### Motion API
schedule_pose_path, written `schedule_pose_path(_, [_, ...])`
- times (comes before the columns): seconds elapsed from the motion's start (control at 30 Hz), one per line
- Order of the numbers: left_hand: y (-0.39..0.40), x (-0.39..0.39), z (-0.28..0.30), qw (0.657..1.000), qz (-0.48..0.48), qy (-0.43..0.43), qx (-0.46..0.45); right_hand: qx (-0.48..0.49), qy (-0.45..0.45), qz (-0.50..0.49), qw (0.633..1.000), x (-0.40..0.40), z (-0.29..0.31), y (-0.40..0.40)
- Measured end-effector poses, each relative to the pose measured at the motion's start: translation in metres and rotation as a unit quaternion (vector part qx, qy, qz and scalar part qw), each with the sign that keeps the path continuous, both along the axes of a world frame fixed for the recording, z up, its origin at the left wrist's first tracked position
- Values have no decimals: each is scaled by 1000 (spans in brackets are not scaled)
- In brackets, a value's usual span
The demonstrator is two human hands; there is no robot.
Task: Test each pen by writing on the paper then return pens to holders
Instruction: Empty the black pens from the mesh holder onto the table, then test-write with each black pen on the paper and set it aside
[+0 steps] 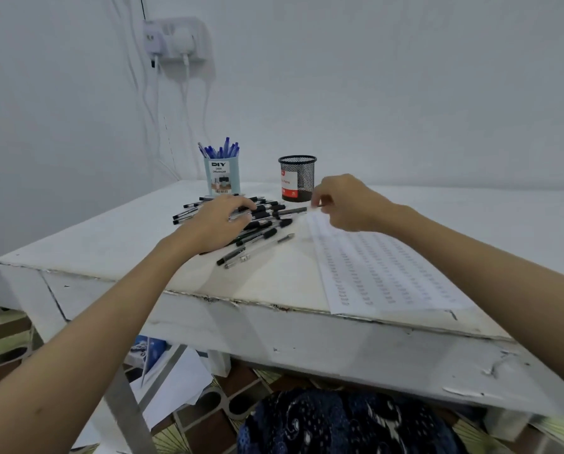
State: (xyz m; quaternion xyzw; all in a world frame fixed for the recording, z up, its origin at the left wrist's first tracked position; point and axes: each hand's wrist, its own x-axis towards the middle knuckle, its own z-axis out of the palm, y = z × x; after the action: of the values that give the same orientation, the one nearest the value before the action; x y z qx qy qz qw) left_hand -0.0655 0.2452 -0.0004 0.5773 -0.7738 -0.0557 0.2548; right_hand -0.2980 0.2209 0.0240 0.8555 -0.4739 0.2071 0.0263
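Two holders: one blue organizer (221,176), one black mesh cup (297,178). One paper sheet (378,273). Black pens (261,224) loose on worktop (110,244) (overlapping, exact count indeterminable).

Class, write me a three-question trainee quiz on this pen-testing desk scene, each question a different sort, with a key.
1. True or false: the black wire-mesh cup stands full of blue-capped pens.
2. Which hand rests on the loose pile of black-capped pens? A) left hand B) right hand C) neither
3. Fill in: the right hand pinches a thin object above the far end of the white ____ covered in written rows.

Key: 1 false, the blue pens stand in the pale blue cylindrical organiser. 2 A, the left hand. 3 paper.
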Motion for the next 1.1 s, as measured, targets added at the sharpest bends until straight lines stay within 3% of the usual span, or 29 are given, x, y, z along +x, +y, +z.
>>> schedule_pose_path(0.13, [-1,-31,0,1000,-27,-5,13,43,-131,-70,988,-43,7,6])
schedule_pose_path(0.2, [-4,-50,-3,999,-42,-10,23,98,-249,-87,960,-58,8,8])
schedule_pose_path(0.37, [-18,-89,-18,993,-80,-39,78,266,-531,-88,800,-74,11,14])
schedule_pose_path(0.5, [-32,-107,-29,986,-97,-67,114,368,-620,-27,693,-87,7,11])
schedule_pose_path(0.67, [-45,-111,-40,990,-100,-57,78,386,-708,6,591,-100,2,-4])
schedule_pose_path(0.9, [-63,-105,-38,988,-105,-105,33,334,-753,-20,566,-129,1,-24])
schedule_pose_path(1.03, [-76,-115,-33,991,-119,-50,30,301,-780,-28,548,-141,2,-34])
schedule_pose_path(1.1, [-83,-124,-31,989,-132,-41,45,290,-778,-32,556,-143,1,-40])
